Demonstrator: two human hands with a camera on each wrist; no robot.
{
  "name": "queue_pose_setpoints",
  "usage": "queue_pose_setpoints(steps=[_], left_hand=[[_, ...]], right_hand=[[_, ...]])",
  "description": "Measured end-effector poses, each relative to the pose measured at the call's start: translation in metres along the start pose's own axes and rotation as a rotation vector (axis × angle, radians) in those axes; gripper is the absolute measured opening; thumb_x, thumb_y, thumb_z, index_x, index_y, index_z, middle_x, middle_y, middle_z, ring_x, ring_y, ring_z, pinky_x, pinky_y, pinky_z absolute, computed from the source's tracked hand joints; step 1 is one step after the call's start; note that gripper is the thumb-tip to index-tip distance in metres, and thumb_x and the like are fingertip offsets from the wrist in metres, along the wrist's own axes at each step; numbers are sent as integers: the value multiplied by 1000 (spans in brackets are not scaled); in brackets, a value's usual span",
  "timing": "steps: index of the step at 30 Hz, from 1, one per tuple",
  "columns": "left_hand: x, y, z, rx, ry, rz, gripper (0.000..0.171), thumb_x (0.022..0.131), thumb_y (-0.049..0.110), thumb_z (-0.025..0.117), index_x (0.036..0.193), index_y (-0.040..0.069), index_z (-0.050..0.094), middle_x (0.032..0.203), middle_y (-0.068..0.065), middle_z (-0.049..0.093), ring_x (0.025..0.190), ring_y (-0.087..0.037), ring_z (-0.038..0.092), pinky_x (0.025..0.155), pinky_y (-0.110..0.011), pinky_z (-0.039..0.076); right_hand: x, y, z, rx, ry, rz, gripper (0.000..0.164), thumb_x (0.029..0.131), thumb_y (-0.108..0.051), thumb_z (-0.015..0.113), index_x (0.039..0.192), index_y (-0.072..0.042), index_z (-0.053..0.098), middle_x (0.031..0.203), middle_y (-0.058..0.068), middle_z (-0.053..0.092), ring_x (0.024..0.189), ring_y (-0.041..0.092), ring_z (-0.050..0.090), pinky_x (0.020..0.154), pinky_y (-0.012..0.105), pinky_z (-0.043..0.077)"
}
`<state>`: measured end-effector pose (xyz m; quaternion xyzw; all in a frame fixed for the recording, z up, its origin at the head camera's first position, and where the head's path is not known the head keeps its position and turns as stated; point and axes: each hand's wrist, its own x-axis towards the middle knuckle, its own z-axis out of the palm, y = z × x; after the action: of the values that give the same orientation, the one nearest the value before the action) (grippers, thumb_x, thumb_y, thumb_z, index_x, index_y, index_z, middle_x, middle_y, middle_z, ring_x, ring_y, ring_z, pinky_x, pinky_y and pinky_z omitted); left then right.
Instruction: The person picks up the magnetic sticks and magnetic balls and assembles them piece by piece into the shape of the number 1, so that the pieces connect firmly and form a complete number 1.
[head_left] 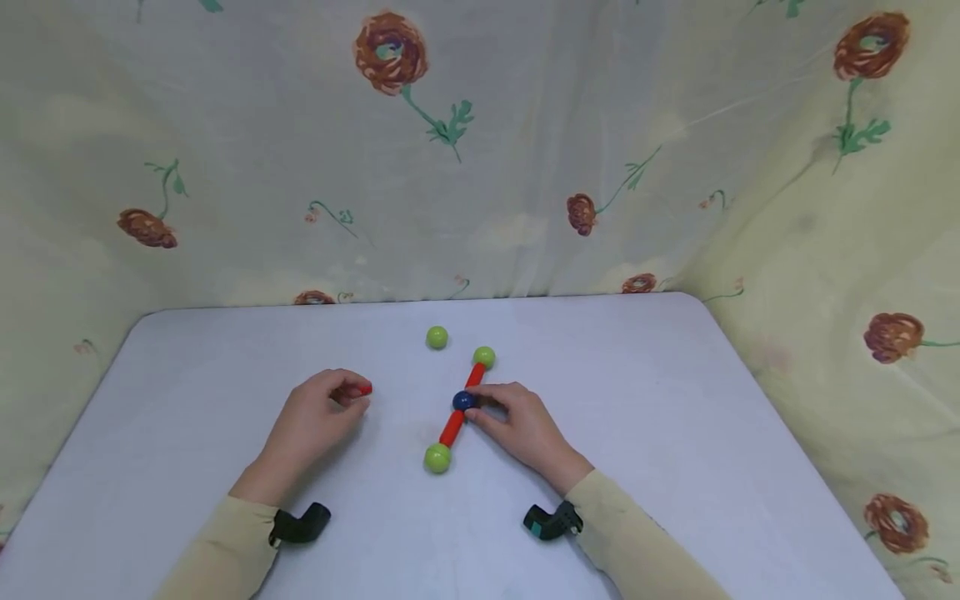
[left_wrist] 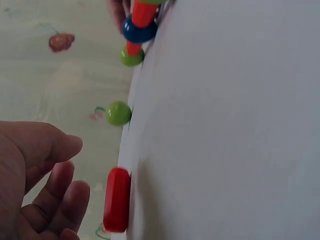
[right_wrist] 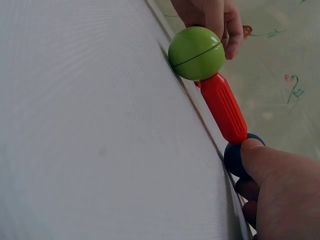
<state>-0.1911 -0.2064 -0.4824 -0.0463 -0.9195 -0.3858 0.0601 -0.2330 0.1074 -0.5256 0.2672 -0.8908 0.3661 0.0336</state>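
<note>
A straight piece lies on the white table: a dark blue ball in the middle, a red rod and another red rod on opposite sides, and a green ball and a second green ball at its ends. My right hand pinches the blue ball between thumb and fingers. To the left, my left hand is beside a loose red rod, with a gap between fingertips and rod in the left wrist view. From the head view, the fingers hide part of that rod.
A loose green ball sits near the back of the table, behind the joined piece. Flower-patterned cloth hangs behind the table's back edge and along its sides.
</note>
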Motion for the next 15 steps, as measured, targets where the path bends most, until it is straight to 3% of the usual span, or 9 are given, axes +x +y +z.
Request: queue_pose_setpoints(steps=[9, 15], left_hand=[[15, -14, -9, 101, -63, -122, 33, 88, 20, 73, 120, 13, 66, 125, -13, 55, 117, -35, 50, 94, -54, 46], [20, -19, -6, 131, -104, -117, 40, 88, 25, 75, 125, 12, 66, 122, -14, 59, 111, -35, 52, 91, -52, 46]], right_hand=[[-2, -3, 0, 31, -27, 42, 37, 91, -39, 71, 126, -26, 68, 112, -18, 65, 101, 2, 56, 86, 28, 50], [-1, -4, -2, 13, -15, 44, 37, 91, -37, 72, 126, -26, 67, 112, -17, 65, 102, 2, 56, 87, 28, 50]])
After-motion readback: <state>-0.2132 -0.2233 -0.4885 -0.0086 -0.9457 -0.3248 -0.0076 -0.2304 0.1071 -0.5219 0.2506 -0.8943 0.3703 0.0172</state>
